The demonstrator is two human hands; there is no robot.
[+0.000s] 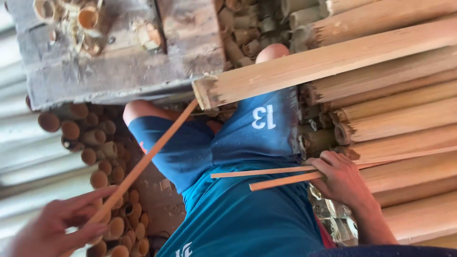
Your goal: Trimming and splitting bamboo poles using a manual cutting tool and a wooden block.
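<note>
My left hand [52, 226] at the lower left pinches the near end of a long thin bamboo strip [152, 154]. The strip runs diagonally up and right to the end of a thick split bamboo slat [304, 66]. At the right, my right hand [340, 181] grips two thin bamboo strips [271, 177]. They point left across my lap, over my blue shorts [223, 143]. Both of my knees show above the shorts.
A stack of long split bamboo slats [400, 109] fills the right side. A worn wooden block [119, 62] lies at the upper left. Several short bamboo tube sections [102, 152] are piled below it, next to corrugated metal sheeting [19, 157].
</note>
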